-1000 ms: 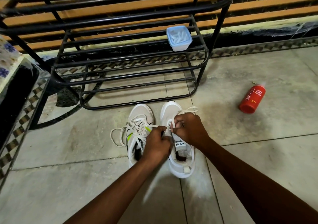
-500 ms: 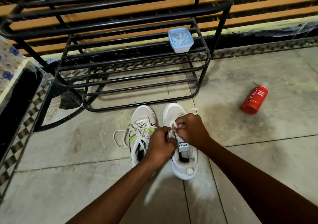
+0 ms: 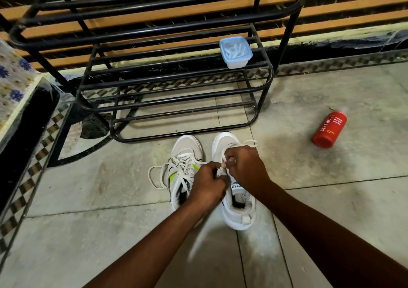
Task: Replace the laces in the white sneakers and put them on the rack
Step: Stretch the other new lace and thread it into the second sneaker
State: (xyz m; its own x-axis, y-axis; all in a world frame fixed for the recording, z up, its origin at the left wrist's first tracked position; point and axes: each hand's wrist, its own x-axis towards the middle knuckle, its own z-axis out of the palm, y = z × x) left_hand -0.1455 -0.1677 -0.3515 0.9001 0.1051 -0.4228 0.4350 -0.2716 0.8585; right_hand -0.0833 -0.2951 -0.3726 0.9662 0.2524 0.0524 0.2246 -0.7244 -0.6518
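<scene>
Two white sneakers stand side by side on the floor, toes toward the black metal rack (image 3: 183, 130). The left sneaker (image 3: 185, 153) has green accents and its white lace lies loose, with loops spilling onto the floor at its left. Over the tongue of the right sneaker (image 3: 239, 208) both my hands work. My left hand (image 3: 207, 186) is curled and grips the lace at the eyelets. My right hand (image 3: 245, 168) pinches the white lace (image 3: 249, 142) between thumb and fingers; one loop of it shows past the knuckles. The hands hide the right sneaker's eyelets.
A small blue-lidded plastic box (image 3: 235, 52) sits on a middle shelf of the rack, at its right end. A red body-wash bottle (image 3: 330, 129) lies on the tiles to the right. A low ledge with floral cloth (image 3: 13, 82) borders the left.
My hands stay on the right sneaker's lace and shift only slightly; the left hand has closed in nearer the right. The view has drifted a little.
</scene>
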